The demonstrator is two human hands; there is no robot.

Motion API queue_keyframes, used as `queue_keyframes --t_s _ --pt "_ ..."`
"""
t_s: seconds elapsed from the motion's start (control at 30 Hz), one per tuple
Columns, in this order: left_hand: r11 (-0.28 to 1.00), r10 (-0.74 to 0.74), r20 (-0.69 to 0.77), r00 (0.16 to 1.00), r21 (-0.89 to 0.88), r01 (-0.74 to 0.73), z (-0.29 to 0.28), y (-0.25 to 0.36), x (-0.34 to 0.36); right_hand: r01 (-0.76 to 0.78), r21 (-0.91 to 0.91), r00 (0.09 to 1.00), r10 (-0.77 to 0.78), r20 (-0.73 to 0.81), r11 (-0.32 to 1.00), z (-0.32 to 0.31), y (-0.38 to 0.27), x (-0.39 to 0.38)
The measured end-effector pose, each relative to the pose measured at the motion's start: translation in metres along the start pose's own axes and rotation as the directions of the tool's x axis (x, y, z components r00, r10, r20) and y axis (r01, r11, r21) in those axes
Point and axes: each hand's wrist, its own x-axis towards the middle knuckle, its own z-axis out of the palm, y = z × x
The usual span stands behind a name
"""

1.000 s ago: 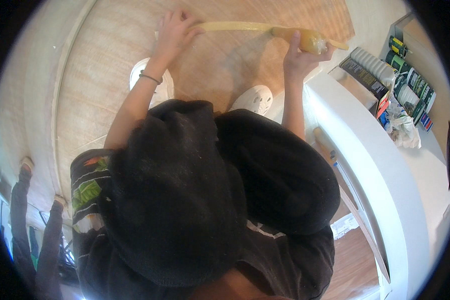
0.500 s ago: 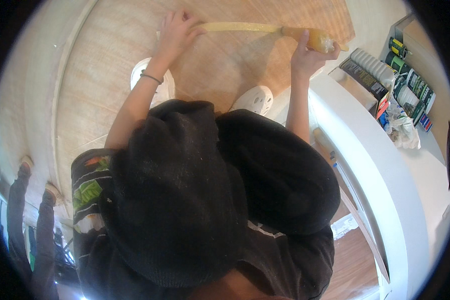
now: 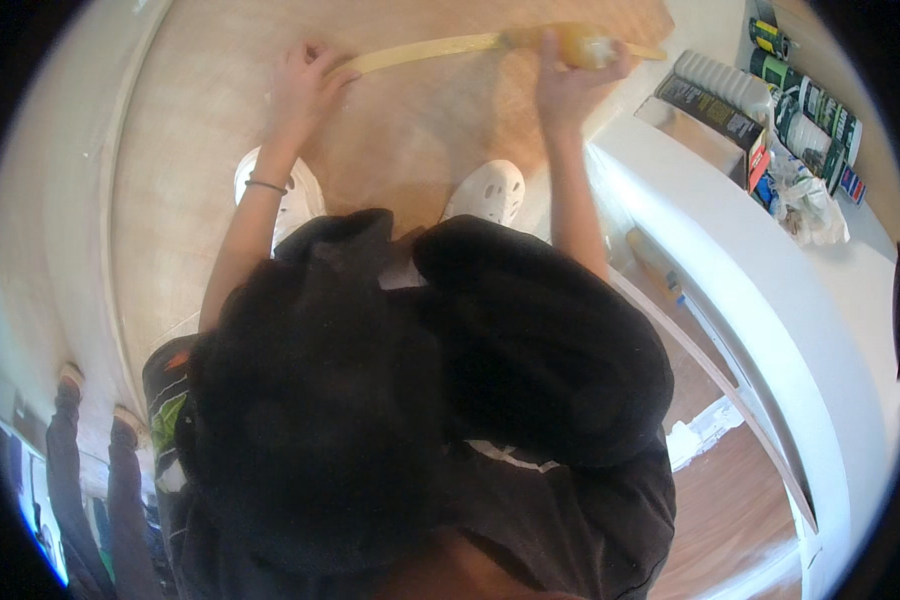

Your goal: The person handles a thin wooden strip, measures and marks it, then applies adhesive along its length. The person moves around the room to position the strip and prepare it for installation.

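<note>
Between my hands runs a narrow pale yellow strip [image 3: 425,52], tilted up toward the right, with a wet-looking sheen along part of it. My left hand [image 3: 305,90] pinches its left end between the fingers. In my right hand [image 3: 570,90] is a squeeze bottle [image 3: 570,44] with amber, glue-like contents, blurred by motion. Its narrow end points left and meets the strip. A short piece of the strip shows past the bottle, near the right fingertips; whether those fingers also grip it I cannot tell.
My white perforated clogs [image 3: 492,190] stand on the wood-toned floor [image 3: 400,130]. At right, a curved white ledge [image 3: 730,240] holds a box [image 3: 710,115], several cans [image 3: 805,95] and a crumpled plastic bag [image 3: 810,205]. Another person's legs [image 3: 65,450] are at far left.
Both hands, strip and bottle have shifted left and slightly up in view, and the surroundings have shifted too. The strip now slants more, its right end higher.
</note>
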Motion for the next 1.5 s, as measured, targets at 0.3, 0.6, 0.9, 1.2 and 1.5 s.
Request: queue_keyframes --t_s 0.3,0.6,0.9,1.2,1.5 --pt "0.999 -0.027 0.048 0.999 0.034 0.025 -0.005 0.007 0.002 -0.195 0.286 0.967 0.233 -0.103 0.938 -0.041 0.048 0.031" --pt "0.999 -0.042 0.054 0.998 0.027 0.04 -0.012 0.012 0.001 -0.228 0.201 0.974 0.224 0.044 0.953 -0.013 0.02 0.006" --pt "0.997 -0.072 0.081 0.994 0.039 0.069 -0.011 0.011 0.002 -0.006 -0.053 1.0 0.004 -0.031 0.999 -0.008 0.0 -0.006" --pt "0.999 -0.023 0.045 0.999 0.034 0.022 -0.013 0.011 0.0 -0.259 0.234 0.965 0.242 0.101 0.937 -0.013 -0.007 -0.007" --pt "1.0 -0.02 0.035 0.999 0.014 0.02 -0.012 0.01 0.0 -0.262 0.227 0.96 0.278 -0.039 0.938 -0.012 0.01 0.012"
